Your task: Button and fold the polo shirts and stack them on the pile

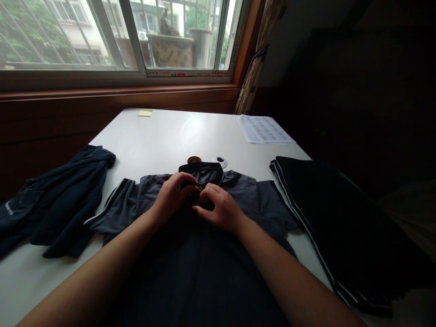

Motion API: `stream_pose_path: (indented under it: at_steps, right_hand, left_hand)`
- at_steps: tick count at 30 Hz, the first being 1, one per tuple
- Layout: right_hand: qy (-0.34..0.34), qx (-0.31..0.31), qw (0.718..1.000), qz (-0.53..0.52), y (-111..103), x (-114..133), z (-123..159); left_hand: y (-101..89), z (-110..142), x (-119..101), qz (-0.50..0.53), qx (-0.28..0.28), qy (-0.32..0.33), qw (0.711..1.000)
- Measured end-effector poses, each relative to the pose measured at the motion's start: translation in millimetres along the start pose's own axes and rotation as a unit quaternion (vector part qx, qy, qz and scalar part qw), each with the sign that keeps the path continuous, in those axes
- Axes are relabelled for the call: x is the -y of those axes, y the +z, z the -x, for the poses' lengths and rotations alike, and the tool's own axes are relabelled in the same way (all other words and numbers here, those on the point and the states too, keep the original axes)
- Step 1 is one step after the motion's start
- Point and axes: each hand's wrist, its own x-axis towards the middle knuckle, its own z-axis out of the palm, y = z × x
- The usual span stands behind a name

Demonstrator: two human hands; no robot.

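A dark polo shirt (238, 195) lies front up before me, its collar (218, 171) at the far end and its short sleeves spread to both sides. At the placket just below the collar, my left hand (175, 190) pinches the fabric between thumb and fingers. Close beside it on the right, my right hand (218, 206) has its fingers curled at the same placket, the thumb pointing left. A small round button (200, 188) shows between the two hands. The fingertips partly hide the placket edge.
On the white table (163, 131), a dark garment (71, 195) lies at left and a folded black garment with white piping (340, 218) at right. Beyond the collar sit a brown round object (194, 159) and a white roundish one (218, 160). Farther back are printed sheets (265, 129) and yellow notes (145, 112).
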Motion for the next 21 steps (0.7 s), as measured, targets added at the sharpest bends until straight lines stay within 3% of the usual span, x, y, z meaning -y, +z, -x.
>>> stream_pose_path:
  at_steps: [5,9,11,15,17,21]
  right_hand:
    - [0.031,0.047,0.996,0.07,3.5,-11.7,-1.3]
    - [0.043,0.049,0.996,0.06,0.9,-13.8,-1.4]
    - [0.05,0.049,0.997,0.04,-1.5,-13.2,-1.8]
    - [0.068,0.038,0.997,-0.005,-5.7,-13.6,-3.3]
    - [0.074,0.031,0.997,-0.02,-7.0,-14.5,-3.9]
    - [0.087,0.024,0.995,-0.035,-7.5,-15.5,-4.4]
  left_hand:
    - [-5.8,-1.5,4.6,-0.207,-0.038,0.11,0.971]
    - [-9.3,0.4,1.5,-0.201,-0.075,0.136,0.967]
    - [-9.3,3.5,-1.3,-0.159,-0.052,0.153,0.974]
    - [-8.7,8.1,-4.6,-0.122,0.065,0.195,0.971]
    - [-9.1,7.5,-5.1,-0.138,0.112,0.199,0.964]
    - [-11.0,3.1,-5.5,-0.204,0.146,0.194,0.949]
